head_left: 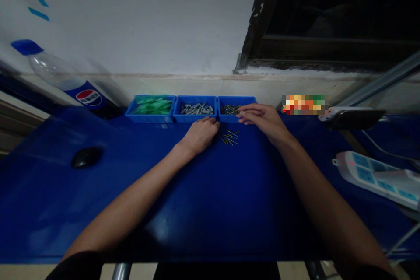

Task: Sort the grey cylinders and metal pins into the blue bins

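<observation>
My left hand [202,133] rests on the blue tabletop, its fingers curled under and closed. Whatever they hold, if anything, is hidden. Beside its fingertips lies a loose group of several thin yellowish pins [230,137], which look like screws or fine drill bits. Over the right-hand blue bin [236,118], which holds more of these pins, is my right hand [262,120]. Its thumb and fingers come together at the bin's edge, and nothing between them can be made out. The middle bin [194,118], just beyond my left hand, contains grey metal or plastic sleeves [197,108].
A third bin [149,118] of green pieces [154,105] stands at left. Farther left are a cola bottle [87,96] and a black mouse [87,157]. To the right are a blurred colourful packet [305,104], a phone [356,118] and a white power strip [374,175] with cables.
</observation>
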Available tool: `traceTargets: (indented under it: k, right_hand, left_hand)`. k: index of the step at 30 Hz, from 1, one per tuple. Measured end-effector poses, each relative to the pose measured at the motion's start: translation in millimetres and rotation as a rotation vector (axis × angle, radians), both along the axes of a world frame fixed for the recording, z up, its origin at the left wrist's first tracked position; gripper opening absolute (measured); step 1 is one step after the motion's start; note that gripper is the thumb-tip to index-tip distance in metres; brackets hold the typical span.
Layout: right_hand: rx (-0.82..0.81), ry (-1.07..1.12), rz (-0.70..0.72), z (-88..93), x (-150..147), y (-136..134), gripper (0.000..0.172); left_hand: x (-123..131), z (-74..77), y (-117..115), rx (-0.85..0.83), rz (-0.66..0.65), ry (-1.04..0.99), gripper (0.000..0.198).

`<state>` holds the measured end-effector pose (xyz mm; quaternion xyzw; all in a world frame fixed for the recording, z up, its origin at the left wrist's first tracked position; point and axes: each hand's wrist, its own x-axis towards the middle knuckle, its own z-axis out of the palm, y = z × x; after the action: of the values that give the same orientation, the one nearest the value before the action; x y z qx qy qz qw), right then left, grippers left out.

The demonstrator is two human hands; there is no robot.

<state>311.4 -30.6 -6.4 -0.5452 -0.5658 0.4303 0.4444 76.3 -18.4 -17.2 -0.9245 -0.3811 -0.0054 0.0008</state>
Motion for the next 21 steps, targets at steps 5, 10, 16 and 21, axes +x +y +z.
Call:
traceTargets:
  k: [5, 10, 16, 21]
  right_hand:
    - [-0.004, 0.016, -0.002, 0.7, 0.2, -0.1, 0.021]
    - [-0.016, 0.004, 0.027, -1.1, 1.8, 0.7, 0.021]
    - [-0.099, 0.003, 0.161, -2.5, -0.6, -0.3, 0.021]
    - [-0.14, 0.105, 0.213, -4.5, -6.1, -2.6, 0.02]
  left_hand:
    - [0.4, -2.2, 1.5, -0.047, 0.002, -0.134, 0.024]
    - [0.0, -0.3, 4.5, -0.142, -0.063, -0.562, 0.018]
    - [1.7, 3.1, 3.5, -0.117, -0.041, -0.861, 0.021]
    - [2.7, -0.5, 4.2, -0.176, -0.076, -0.942, 0.023]
